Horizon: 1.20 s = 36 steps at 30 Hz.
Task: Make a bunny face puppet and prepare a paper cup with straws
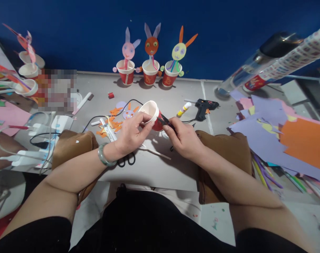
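Observation:
My left hand (135,128) grips the rim of a red and white paper cup (157,123), which is tilted with its mouth toward the upper left. In my right hand (182,135) is a slim black tool (168,121) whose tip touches or nearly touches the cup's side; its exact kind is hard to make out. Black-handled scissors (130,160) lie below my left wrist, their blades partly hidden. A thin white stick (160,153) rests on the table under my hands. Left of the cup are orange paper scraps (109,126) and a purple paper face (128,114).
Three cups with paper rabbits (150,75) line the blue wall. A black glue gun (203,108) and a glue stick (184,109) lie to the right. Coloured paper (267,130) and a clear bottle (239,73) are farther right. Power strips (46,140) with cables sit at left.

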Tool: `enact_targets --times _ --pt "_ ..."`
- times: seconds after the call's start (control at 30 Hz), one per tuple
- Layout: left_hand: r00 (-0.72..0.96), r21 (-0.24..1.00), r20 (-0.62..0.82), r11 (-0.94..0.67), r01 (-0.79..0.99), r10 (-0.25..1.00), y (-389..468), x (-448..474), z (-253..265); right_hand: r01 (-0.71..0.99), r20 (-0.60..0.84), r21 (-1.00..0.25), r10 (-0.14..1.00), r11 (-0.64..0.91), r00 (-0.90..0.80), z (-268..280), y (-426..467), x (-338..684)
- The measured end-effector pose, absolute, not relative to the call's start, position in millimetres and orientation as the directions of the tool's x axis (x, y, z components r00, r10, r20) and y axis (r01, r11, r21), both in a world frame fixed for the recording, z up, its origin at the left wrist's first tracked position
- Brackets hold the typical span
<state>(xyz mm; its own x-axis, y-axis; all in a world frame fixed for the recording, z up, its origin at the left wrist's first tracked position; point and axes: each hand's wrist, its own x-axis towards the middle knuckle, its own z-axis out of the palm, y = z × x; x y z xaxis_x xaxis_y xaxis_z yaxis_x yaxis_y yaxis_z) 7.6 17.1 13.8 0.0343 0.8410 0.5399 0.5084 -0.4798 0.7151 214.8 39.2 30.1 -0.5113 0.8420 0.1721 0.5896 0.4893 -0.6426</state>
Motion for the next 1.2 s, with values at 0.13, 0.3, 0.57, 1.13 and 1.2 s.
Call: enact_targets --times 0.13,0.3,0.57,1.13,1.2 --pt "0.036 0.719 0.539 -0.482 0.501 0.842 17.5 7.4 12.2 0.642 0.172 -0.572 0.840 0.511 -0.515 28.2 39.9 215.6" --pt "0.011 0.762 0.525 -0.475 0.441 0.851 17.6 8.2 11.7 0.692 0.177 -0.465 0.824 0.552 -0.538 28.3 41.7 217.2" --pt "0.024 0.896 0.388 -0.383 0.226 0.921 20.6 5.8 12.3 0.741 0.224 -0.250 0.782 0.623 -0.582 29.4 42.4 219.3" --pt "0.058 0.940 0.325 -0.329 0.094 0.944 19.8 2.7 16.6 0.717 0.270 -0.087 0.710 0.691 -0.651 33.7 43.4 221.2" --pt "0.060 0.943 0.317 -0.321 0.092 0.947 20.1 2.8 16.9 0.717 0.263 -0.087 0.710 0.692 -0.653 34.9 43.1 221.5"
